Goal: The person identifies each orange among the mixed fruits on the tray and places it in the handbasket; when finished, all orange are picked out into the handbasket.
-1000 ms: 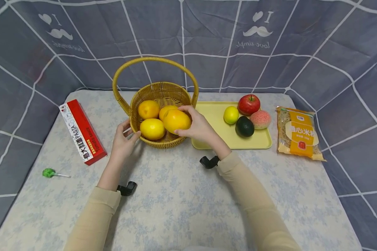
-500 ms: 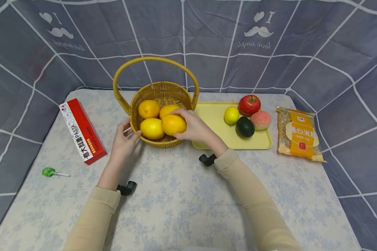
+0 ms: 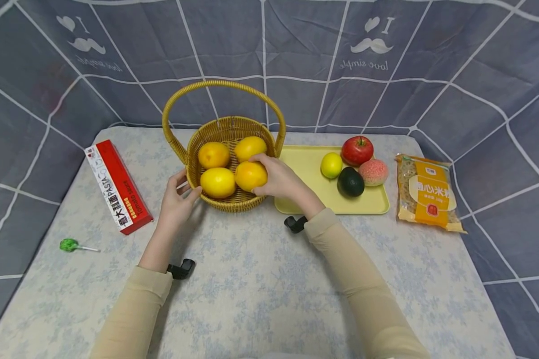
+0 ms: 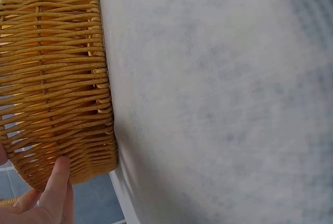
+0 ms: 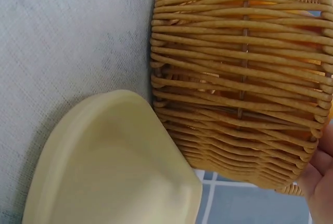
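A wicker basket [image 3: 231, 205] with a tall arched handle holds several yellow-orange fruits. At its front right my right hand [image 3: 280, 178] grips a mango [image 3: 251, 176] between thumb and fingers, down inside the basket. Left of that fruit lies a yellow one [image 3: 217, 183]; behind are two more orange-yellow fruits, one at left [image 3: 213, 155] and another at right [image 3: 250, 148]. My left hand [image 3: 177, 199] holds the basket's left side, thumb at the rim; in the left wrist view a finger [image 4: 56, 182] touches the woven outer wall. The right wrist view hides the mango behind the weave.
A pale yellow tray [image 3: 305, 205] stands right beside the basket, bearing a lemon [image 3: 331, 165], a red apple [image 3: 357, 150], a peach [image 3: 373, 172] and an avocado [image 3: 351, 182]. Further right lies an orange food packet [image 3: 428, 192]. At left are a red pasta box [image 3: 119, 188] and green lollipop [image 3: 69, 245].
My right hand has lowered the mango into the basket's front right. The rear right fruit now shows more fully, shifted slightly back. My left hand stays at the basket.
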The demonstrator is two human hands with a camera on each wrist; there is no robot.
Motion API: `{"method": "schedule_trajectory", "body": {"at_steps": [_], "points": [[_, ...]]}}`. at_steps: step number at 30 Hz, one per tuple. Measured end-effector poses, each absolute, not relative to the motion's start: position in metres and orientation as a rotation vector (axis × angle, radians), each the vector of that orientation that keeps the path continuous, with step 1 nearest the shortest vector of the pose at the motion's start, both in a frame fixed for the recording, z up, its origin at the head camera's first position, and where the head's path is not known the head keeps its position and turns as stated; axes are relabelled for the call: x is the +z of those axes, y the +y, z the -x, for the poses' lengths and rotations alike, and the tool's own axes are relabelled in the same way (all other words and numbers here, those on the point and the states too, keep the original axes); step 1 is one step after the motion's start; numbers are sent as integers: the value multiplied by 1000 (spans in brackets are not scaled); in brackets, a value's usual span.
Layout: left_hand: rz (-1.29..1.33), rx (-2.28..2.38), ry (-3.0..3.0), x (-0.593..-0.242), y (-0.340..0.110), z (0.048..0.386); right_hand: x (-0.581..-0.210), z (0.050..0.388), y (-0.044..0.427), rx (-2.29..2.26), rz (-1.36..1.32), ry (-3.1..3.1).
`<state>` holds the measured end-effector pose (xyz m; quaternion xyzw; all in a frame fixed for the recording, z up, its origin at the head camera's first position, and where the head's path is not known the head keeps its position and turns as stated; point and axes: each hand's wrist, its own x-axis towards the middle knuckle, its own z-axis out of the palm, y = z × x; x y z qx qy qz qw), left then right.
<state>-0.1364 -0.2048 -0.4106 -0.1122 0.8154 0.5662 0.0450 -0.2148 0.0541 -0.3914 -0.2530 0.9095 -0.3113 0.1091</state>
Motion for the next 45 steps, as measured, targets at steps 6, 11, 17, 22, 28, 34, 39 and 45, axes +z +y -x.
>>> {"method": "schedule_trajectory", "body": {"at_steps": [6, 11, 17, 22, 28, 34, 39, 45], "points": [[347, 1738, 2486, -411, -205, 137, -392, 218, 50, -834, 759, 2666], [354, 1732, 2487, -412, -206, 138, -395, 221, 49, -797, 760, 2663], [360, 1727, 2494, -412, -206, 137, -396, 220, 49, -807, 750, 2658], [352, 1728, 2492, -412, -205, 138, -396, 219, 49, -810, 744, 2666], [361, 1720, 2488, -412, -205, 139, -396, 216, 52, -903, 738, 2667], [368, 1706, 2482, -412, -208, 140, -395, 209, 60, -1094, 753, 2658], [353, 1655, 2514, -413, -213, 139, -389, 201, 69, -1302, 756, 2584], [306, 1602, 2571, -409, -217, 134, -380, 189, 87, -1496, 671, 2528]]}}
